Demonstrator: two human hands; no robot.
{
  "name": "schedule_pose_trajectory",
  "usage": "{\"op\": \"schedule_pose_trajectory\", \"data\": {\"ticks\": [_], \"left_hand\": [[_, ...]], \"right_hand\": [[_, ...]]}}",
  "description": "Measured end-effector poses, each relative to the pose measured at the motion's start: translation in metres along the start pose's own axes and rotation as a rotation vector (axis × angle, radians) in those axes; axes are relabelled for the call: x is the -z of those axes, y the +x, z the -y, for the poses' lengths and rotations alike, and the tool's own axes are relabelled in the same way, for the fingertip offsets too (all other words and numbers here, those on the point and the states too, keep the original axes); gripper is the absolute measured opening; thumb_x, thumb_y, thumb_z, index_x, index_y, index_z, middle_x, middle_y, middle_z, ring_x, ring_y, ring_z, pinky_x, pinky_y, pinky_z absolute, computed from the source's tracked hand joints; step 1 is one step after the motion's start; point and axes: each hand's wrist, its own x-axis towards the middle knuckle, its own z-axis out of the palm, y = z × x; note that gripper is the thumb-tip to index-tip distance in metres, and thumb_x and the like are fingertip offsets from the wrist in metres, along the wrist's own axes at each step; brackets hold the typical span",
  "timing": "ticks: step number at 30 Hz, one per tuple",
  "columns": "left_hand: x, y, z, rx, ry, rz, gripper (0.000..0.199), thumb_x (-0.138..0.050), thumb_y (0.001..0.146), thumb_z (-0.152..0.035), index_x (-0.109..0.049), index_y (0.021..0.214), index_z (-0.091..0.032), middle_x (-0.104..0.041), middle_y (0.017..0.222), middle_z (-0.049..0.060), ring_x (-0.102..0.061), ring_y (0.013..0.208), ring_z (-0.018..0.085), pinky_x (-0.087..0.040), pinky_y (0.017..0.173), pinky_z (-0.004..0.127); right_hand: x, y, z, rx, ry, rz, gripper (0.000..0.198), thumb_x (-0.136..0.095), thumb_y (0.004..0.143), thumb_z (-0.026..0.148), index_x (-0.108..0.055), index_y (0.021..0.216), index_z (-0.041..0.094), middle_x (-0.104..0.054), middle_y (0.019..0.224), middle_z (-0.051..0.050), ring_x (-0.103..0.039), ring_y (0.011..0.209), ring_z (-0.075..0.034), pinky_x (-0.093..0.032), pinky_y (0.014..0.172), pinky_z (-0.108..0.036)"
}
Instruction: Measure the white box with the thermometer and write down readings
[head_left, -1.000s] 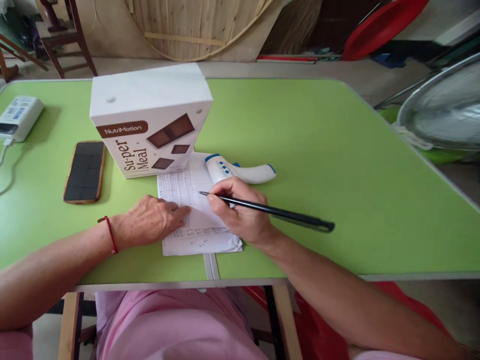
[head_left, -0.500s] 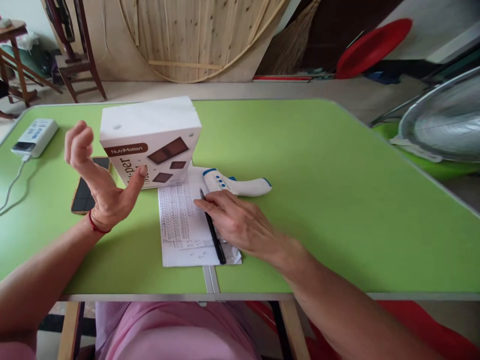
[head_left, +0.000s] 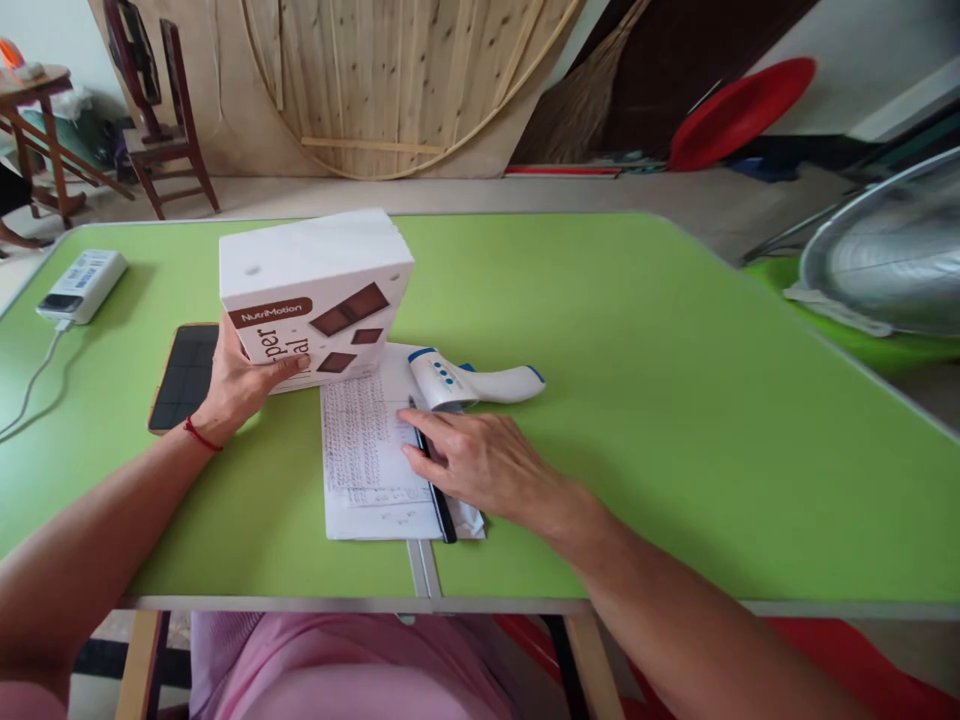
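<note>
My left hand (head_left: 238, 378) grips the near left corner of a white NutriMotion box (head_left: 315, 250), its thumb pressed across the printed front and its other fingers hidden behind the side. The box stands on the table, partly over the handwritten sheets (head_left: 367, 450). Over the right side of those papers, my right hand (head_left: 469, 455) is open, with thumb and index finger apart. Beneath its fingers a black pen (head_left: 444, 515) lies slanted on the sheets. Just beyond that hand is a white and blue infrared thermometer (head_left: 491, 383), lying on its side.
A phone (head_left: 182, 375) lies left of the box on the green table (head_left: 675, 420). Farther left sits a white power bank (head_left: 84, 287) with a cable attached. Past the table's right edge is a large metal basin (head_left: 892, 250). A wooden chair (head_left: 169, 150) stands behind.
My left hand has come down from raised and spread to grip the box, which sits slightly farther right. My right hand has lowered a little over the pen, its thumb and index finger now apart.
</note>
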Motion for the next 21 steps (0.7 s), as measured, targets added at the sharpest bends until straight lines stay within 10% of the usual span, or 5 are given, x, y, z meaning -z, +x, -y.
{"op": "schedule_pose_trajectory", "data": {"ticks": [14, 21], "left_hand": [[-0.012, -0.016, -0.022, 0.218, -0.328, 0.284, 0.046, -0.07, 0.082, -0.048, -0.062, 0.115, -0.015, -0.074, 0.106, 0.013, -0.073, 0.093, 0.03, -0.063, 0.078, 0.043], [-0.011, -0.014, -0.016, 0.226, -0.338, 0.334, 0.05, -0.069, 0.083, -0.049, -0.061, 0.119, -0.015, -0.073, 0.109, 0.015, -0.072, 0.096, 0.031, -0.063, 0.08, 0.043]], "right_hand": [[0.018, 0.001, -0.007, -0.021, 0.231, 0.116, 0.028, -0.045, 0.091, 0.02, -0.068, 0.076, 0.016, -0.066, 0.057, -0.003, -0.053, 0.043, -0.013, -0.036, 0.047, -0.027], [0.013, -0.004, -0.042, -0.223, 0.053, -0.27, 0.035, -0.048, 0.08, 0.009, -0.07, 0.106, 0.016, -0.072, 0.096, -0.013, -0.067, 0.085, -0.026, -0.057, 0.069, -0.04]]}}
